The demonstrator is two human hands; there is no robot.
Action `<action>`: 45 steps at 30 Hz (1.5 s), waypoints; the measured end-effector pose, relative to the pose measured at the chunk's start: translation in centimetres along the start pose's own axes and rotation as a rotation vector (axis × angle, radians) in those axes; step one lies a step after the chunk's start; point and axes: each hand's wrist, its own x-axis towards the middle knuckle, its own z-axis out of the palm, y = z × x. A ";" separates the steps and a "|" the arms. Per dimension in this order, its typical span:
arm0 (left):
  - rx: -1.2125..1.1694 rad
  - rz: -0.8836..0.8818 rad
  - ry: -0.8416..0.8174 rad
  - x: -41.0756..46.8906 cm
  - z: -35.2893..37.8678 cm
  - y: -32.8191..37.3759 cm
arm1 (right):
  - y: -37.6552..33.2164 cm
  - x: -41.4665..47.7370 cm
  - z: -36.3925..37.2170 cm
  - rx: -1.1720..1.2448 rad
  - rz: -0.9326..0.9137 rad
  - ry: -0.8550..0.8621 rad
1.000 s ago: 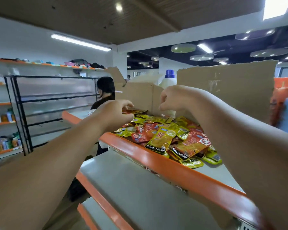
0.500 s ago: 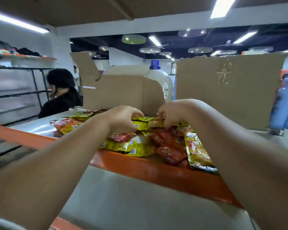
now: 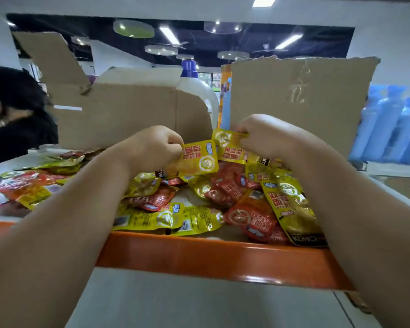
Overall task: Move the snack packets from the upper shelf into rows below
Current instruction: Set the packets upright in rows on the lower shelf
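Here, both hands are up at the upper shelf (image 3: pixel 211 256), whose orange front rim runs across the middle of the view. The left hand (image 3: pixel 152 147) has its grip closed on a yellow packet (image 3: pixel 200 159): fingers and thumb pinch its left edge, and the packet is held up above the pile (image 3: pixel 223 197). The right hand (image 3: pixel 270 138) has its grip curled round the right end of a second yellow packet (image 3: pixel 227 145), held up just beside the first; whether the two touch I cannot tell. Below them the pile of yellow and red packets lies loose and overlapping on the upper shelf, spread from the left edge of the view to under the right forearm, with some reaching the orange rim. Behind the pile stands an open cardboard box (image 3: pixel 128 114) with a flap raised at its left. A torn cardboard sheet (image 3: pixel 294 98) stands upright behind the right hand. Between them shows a white bottle (image 3: pixel 199 91) with a blue cap. Blue bottles (image 3: pixel 393 129) stand at the far right. A person in dark clothes (image 3: pixel 19 129) is at the far left, beyond the shelf. The grey lower shelf (image 3: pixel 199 304) lies beneath the rim.
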 end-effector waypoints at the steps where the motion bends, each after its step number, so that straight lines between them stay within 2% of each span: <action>1: -0.013 -0.007 0.029 -0.1 0.0 -0.2 | 0.3 0.0 0.1 -0.011 0.016 -0.006; 3: 0.028 -0.047 0.017 -0.2 0.0 -0.6 | 0.6 0.1 0.5 -0.061 0.048 -0.054; 6: 0.166 -0.099 -0.114 -0.3 0.2 -0.9 | 0.7 0.2 1.0 -0.115 0.058 -0.146; 11: 0.191 -0.067 -0.246 -0.9 0.2 -0.2 | 0.4 0.7 1.6 -0.120 0.016 -0.232; 16: 0.212 -0.059 -0.245 -1.0 -0.1 -0.4 | 0.8 0.8 1.7 -0.084 -0.007 -0.280; 18: 0.172 -0.052 -0.231 -1.0 -0.1 -0.5 | 1.0 0.7 1.8 -0.057 -0.002 -0.234; 23: 0.092 -0.017 -0.125 -0.9 -0.3 -0.7 | 1.3 0.6 1.5 0.059 -0.011 0.035; 30: 0.029 0.063 0.055 -1.1 -0.5 -0.7 | 1.4 0.5 1.0 0.233 -0.032 0.199; 36: 0.035 0.134 0.243 -2.1 -0.5 1.1 | 0.9 -0.7 -1.7 0.292 -0.086 0.441; 40: 0.071 0.200 0.344 -2.9 -0.4 4.3 | 2.7 -3.2 -4.2 0.274 -0.094 0.476; 45: -0.018 0.302 0.384 -3.0 2.7 11.0 | 8.0 -9.1 -6.1 0.255 -0.046 0.505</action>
